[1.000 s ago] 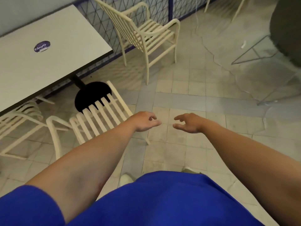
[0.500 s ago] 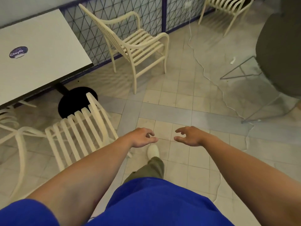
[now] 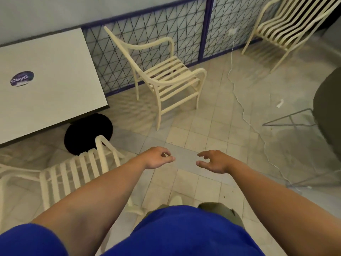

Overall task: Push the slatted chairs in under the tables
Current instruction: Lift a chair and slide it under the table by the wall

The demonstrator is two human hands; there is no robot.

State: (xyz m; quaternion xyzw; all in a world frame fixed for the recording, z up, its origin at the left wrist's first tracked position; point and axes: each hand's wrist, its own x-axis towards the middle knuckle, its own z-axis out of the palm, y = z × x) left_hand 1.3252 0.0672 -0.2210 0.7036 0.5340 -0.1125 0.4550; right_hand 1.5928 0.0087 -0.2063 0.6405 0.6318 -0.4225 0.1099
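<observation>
My left hand [image 3: 157, 158] and right hand [image 3: 213, 162] hung loose, empty, apart. The slatted chair [image 3: 175, 78] stood far ahead, slightly left, its back to the tabletop [image 3: 51, 71]; the left hand sat nearer.

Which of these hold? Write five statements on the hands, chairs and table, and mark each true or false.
1. The left hand and right hand hold nothing. True.
2. The chair by the fence is tucked under the table. False: it stands clear of the table, off its far corner.
3. A round sticker lies on the table. True.
4. The table's base is white. False: it is black.
5. A white cord trails over the floor. True.
</observation>
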